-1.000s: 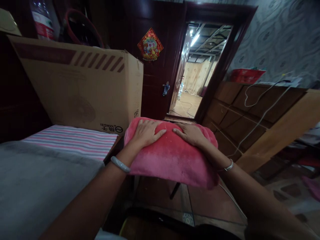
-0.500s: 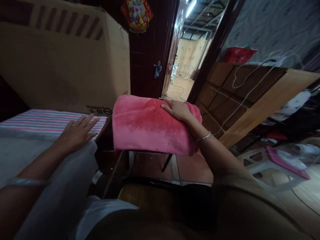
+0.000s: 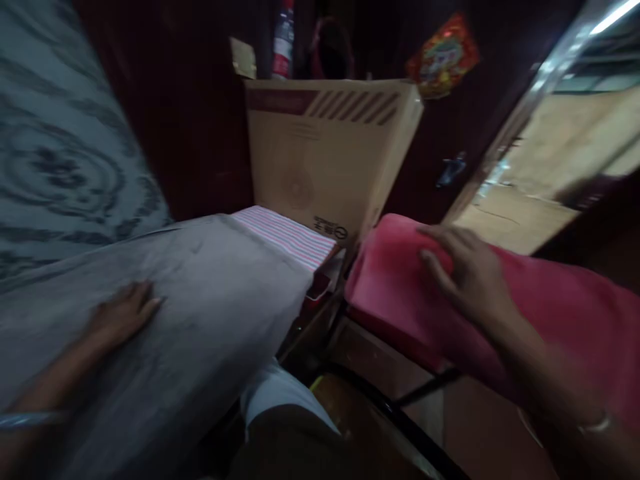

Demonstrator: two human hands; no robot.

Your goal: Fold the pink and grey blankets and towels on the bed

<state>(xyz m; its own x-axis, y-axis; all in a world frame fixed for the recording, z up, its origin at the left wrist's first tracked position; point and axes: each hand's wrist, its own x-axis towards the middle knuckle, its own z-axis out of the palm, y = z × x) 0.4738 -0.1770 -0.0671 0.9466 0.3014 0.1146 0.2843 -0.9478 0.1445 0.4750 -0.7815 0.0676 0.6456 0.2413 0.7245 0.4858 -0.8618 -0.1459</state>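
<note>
A pink-red plush cloth lies over a support with dark legs, stretching off to the right edge. My right hand is curled on it, with a red bulge of the fabric between thumb and fingers. The hand and forearm are somewhat blurred. To the left, my left hand rests flat on a grey cover, fingers stretched and holding nothing. A pink, white and grey striped cloth shows beyond the far edge of the grey cover.
A large cardboard box stands upright behind the striped cloth, against a dark door. A bottle is visible above the box. A black metal bar runs low in front of me. The doorway opens at the right.
My view has swung left. My left hand has come down onto the grey cover. My right hand has gone from lying flat to curling into the plush cloth, which now stretches out farther right.
</note>
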